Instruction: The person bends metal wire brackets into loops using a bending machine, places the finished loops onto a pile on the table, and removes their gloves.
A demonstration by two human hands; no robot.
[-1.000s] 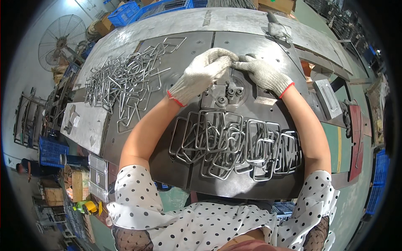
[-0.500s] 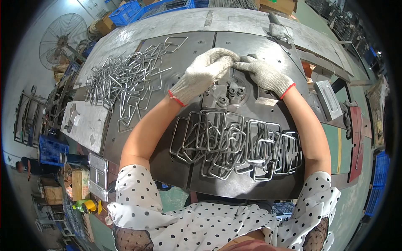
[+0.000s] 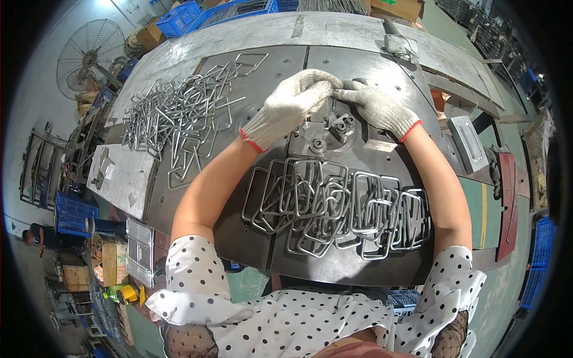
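My left hand [image 3: 298, 98], in a white knit glove with a red cuff, is closed with its fingers pinched above the metal bending fixture [image 3: 322, 134]. Gloved the same way, my right hand [image 3: 379, 104] is closed too, its fingertips meeting those of the left. Whatever lies between the fingers is hidden by the gloves. Just below the hands, the fixture's small block with bolt heads [image 3: 342, 125] sits at an angle. Nearer me on the steel table is a pile of bent metal wire frames [image 3: 322, 206], mostly rounded rectangles.
Another heap of bent wire pieces [image 3: 179, 110] spreads over the table's left side. A steel block [image 3: 381, 140] lies under my right wrist. To the right stands a grey metal box [image 3: 467, 143]. Blue crates [image 3: 179, 19] stand beyond the far edge, and a large fan [image 3: 89, 58] at far left.
The fixture's block with bolt heads has turned, its near end swinging to the right and away from me. Both hands stay almost where they were.
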